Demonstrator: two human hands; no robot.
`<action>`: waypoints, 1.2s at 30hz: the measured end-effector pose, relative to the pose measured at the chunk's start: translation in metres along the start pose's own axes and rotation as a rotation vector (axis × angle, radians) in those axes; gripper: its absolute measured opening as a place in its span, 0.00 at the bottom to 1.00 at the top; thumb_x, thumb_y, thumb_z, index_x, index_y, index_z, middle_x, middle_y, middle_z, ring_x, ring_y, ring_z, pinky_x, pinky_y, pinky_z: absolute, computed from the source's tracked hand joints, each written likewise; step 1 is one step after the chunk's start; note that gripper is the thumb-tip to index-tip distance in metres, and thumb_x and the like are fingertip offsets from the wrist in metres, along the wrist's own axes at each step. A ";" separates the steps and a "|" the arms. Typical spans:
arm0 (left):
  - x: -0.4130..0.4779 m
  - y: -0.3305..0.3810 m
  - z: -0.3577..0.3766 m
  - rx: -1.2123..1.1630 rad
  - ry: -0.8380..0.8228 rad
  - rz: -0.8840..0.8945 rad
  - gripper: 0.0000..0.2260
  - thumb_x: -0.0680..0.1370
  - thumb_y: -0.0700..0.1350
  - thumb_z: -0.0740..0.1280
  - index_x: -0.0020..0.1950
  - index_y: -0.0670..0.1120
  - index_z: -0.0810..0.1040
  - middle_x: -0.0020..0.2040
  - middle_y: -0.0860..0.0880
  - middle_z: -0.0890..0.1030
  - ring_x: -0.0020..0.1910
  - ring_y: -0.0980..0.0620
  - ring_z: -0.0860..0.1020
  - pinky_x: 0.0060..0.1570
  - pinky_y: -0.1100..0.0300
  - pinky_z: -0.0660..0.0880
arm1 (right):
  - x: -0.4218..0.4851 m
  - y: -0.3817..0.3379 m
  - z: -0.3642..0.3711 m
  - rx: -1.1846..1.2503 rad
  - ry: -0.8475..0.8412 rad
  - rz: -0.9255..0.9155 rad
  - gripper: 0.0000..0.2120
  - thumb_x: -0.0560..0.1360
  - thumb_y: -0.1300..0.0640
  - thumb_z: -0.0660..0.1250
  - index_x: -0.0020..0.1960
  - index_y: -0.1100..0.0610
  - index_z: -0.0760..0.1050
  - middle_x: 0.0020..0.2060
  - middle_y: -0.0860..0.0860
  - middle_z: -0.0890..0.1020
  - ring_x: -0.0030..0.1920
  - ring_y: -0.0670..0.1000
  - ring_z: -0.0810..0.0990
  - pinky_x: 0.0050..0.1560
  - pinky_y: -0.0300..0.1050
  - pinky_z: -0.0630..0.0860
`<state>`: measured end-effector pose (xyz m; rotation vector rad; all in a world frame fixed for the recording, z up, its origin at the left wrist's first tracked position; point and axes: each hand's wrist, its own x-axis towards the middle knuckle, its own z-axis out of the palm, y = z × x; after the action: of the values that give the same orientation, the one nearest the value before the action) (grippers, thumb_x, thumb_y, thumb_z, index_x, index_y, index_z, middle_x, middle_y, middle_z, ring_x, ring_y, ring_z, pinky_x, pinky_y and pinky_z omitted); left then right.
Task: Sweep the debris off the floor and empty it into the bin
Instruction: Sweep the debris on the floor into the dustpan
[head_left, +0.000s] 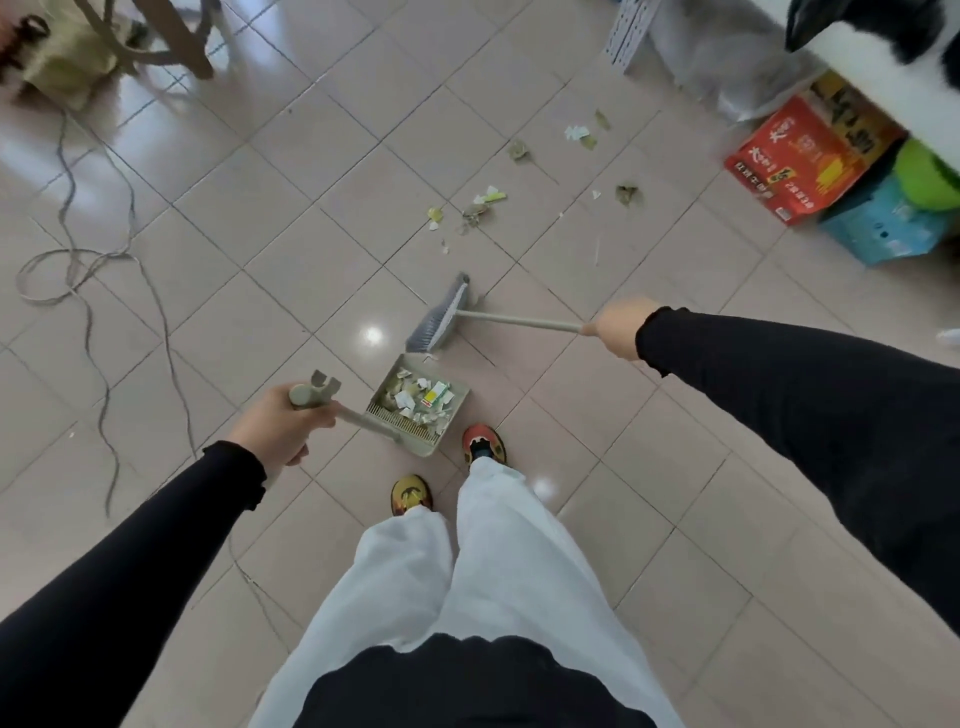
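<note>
My left hand (280, 431) grips the long handle of a pale green dustpan (413, 439) that stands on the tiled floor just in front of my feet. Paper scraps and leaf bits fill the pan. My right hand (618, 327) grips the thin pole of a broom whose grey bristle head (439, 317) rests on the floor just beyond the pan's open edge. Loose debris (480, 208) lies scattered on the tiles farther ahead, with more bits (584, 132) toward the upper right. No bin is in view.
A grey cable (98, 291) loops across the floor at left. Chair legs (176, 36) and a bag stand at top left. A red carton (800, 156) and a blue box (878, 228) sit at right under a white counter. A grey sack (727, 57) leans at top right.
</note>
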<state>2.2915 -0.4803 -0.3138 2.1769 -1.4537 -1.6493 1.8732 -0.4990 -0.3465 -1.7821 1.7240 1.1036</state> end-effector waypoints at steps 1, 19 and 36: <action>0.001 0.001 0.001 0.018 -0.015 0.012 0.06 0.79 0.41 0.68 0.54 0.40 0.80 0.39 0.44 0.78 0.28 0.51 0.69 0.23 0.63 0.68 | -0.009 0.006 0.009 -0.017 0.019 0.002 0.25 0.81 0.64 0.53 0.77 0.49 0.64 0.35 0.48 0.68 0.29 0.48 0.69 0.26 0.41 0.64; 0.031 0.027 0.026 0.151 -0.089 0.099 0.08 0.78 0.42 0.67 0.54 0.39 0.77 0.45 0.42 0.81 0.27 0.49 0.68 0.29 0.61 0.66 | -0.053 -0.074 0.109 1.144 -0.013 0.229 0.20 0.80 0.62 0.53 0.69 0.56 0.72 0.53 0.59 0.80 0.41 0.57 0.76 0.38 0.46 0.75; 0.037 0.012 0.024 0.202 -0.094 0.118 0.03 0.77 0.45 0.68 0.47 0.47 0.78 0.46 0.42 0.83 0.27 0.48 0.71 0.30 0.59 0.69 | -0.195 -0.134 0.121 1.411 -0.067 0.227 0.21 0.81 0.57 0.55 0.72 0.52 0.71 0.36 0.47 0.76 0.31 0.47 0.71 0.32 0.39 0.69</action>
<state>2.2654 -0.5008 -0.3445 2.0854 -1.8095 -1.6519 1.9893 -0.2658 -0.2970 -0.6391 1.8574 -0.1414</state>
